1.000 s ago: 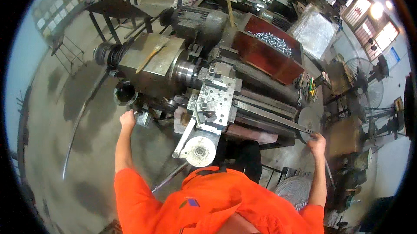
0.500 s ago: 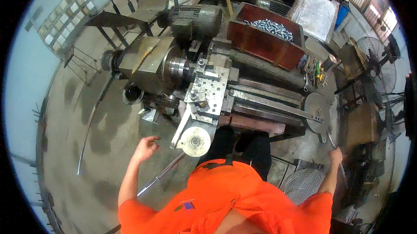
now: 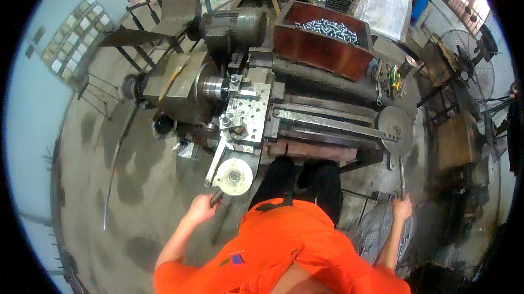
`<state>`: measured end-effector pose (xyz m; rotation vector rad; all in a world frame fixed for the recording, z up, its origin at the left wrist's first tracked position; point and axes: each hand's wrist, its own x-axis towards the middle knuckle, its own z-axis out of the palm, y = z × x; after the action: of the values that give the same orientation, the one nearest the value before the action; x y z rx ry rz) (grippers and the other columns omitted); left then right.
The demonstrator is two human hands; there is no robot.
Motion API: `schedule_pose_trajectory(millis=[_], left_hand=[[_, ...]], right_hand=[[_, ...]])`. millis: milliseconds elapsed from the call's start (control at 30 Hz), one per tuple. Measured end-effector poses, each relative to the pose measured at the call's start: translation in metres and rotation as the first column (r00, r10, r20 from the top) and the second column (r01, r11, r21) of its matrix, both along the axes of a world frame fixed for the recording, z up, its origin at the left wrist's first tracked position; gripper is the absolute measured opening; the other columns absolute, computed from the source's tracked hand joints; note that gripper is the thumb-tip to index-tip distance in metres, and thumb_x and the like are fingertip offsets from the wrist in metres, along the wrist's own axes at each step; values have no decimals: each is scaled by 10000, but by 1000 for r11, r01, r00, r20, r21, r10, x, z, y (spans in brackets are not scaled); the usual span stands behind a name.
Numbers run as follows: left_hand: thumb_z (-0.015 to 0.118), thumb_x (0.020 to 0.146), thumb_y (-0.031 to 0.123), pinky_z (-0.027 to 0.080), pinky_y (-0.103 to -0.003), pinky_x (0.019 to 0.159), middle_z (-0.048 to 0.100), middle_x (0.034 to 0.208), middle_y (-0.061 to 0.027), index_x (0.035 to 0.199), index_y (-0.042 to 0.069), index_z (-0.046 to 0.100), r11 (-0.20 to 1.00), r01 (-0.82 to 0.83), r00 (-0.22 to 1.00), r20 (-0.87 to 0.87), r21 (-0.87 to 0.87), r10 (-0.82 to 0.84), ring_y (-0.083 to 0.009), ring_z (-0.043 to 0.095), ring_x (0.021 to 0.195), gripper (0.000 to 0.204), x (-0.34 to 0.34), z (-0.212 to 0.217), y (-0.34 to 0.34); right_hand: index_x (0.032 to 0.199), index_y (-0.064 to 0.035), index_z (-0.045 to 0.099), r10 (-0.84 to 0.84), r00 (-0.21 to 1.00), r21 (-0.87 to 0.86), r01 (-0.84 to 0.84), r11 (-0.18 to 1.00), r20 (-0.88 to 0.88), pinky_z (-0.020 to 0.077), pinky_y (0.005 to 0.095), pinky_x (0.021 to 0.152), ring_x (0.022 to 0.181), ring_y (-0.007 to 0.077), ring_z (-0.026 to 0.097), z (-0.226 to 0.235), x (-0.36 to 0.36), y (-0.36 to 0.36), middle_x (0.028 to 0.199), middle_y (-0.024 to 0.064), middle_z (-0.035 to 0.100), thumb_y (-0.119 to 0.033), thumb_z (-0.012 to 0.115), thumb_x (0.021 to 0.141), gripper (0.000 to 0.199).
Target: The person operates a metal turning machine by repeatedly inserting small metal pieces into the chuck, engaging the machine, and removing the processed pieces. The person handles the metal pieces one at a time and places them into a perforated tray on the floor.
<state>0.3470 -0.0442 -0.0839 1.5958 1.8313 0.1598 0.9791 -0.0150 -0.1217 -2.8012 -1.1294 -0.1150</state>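
My left hand [image 3: 201, 209] is closed around a dark handle [image 3: 216, 198] below the pale round handwheel [image 3: 234, 177] at the front of a lathe. My right hand [image 3: 402, 208] grips a long metal lever [image 3: 403, 178], which rises to the round grey plate [image 3: 394, 130] at the right end of the machine. Ahead, between my hands, is the drilled tool slide [image 3: 255, 109] with clamped blocks. To its left sits the shiny chuck [image 3: 210, 87] on the headstock [image 3: 177, 84], where a brush [image 3: 174, 78] lies on top.
Behind the lathe bed stands a dark red box [image 3: 322, 51] with many small metal parts [image 3: 330, 29]. Wrenches and pliers [image 3: 390, 78] lie at its right. A caged fan [image 3: 469, 56] stands farther right, and a long rod [image 3: 115, 171] slopes down at the left.
My left hand has moved right and closed on the handle at the handwheel; the handle has turned. My right hand has swung the lever left, and it now stands more upright.
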Motion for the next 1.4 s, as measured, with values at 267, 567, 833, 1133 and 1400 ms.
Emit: schedule_pose_trajectory(millis=[267,567,833,1133,1400], left_hand=[[579,736,149,470,-420,679,622,814,-155,887,105,649,999,-35,997,-62,2,35,-341,593,782,173,-4,-4,-4],[591,750,199,463,-403,673,627,817,-148,909,89,629,997,27,1000,-12,-66,-27,-334,594,751,197,-8,-5,-2],[601,807,347,458,-325,791,631,981,-121,1060,-31,568,938,-228,782,524,-263,337,-184,605,879,456,-93,-4,44],[588,776,361,474,-431,742,620,859,-177,1008,30,532,990,-67,786,-605,126,130,-331,592,866,408,-242,-131,150],[491,826,354,467,-468,735,620,831,-229,827,-41,622,607,-674,544,-272,421,794,-389,598,799,416,-170,-168,173]], right_hand=[[910,-58,599,33,992,-63,-25,998,121,462,458,707,789,370,588,-18,32,6,845,175,618,-334,569,668,368],[1009,-91,559,29,889,-219,81,972,457,417,537,747,982,275,515,1,159,123,1028,72,550,-364,560,728,392],[1301,-134,350,-114,888,32,111,993,445,369,506,896,1218,294,358,-28,104,86,1327,67,381,-277,572,730,629],[1066,-22,589,-11,994,23,14,1000,-107,435,386,846,990,336,558,-27,28,6,1053,206,581,-190,547,633,467],[856,-20,665,210,960,75,-199,977,-186,474,387,710,784,365,606,-28,-26,11,801,218,627,-141,578,612,286]])
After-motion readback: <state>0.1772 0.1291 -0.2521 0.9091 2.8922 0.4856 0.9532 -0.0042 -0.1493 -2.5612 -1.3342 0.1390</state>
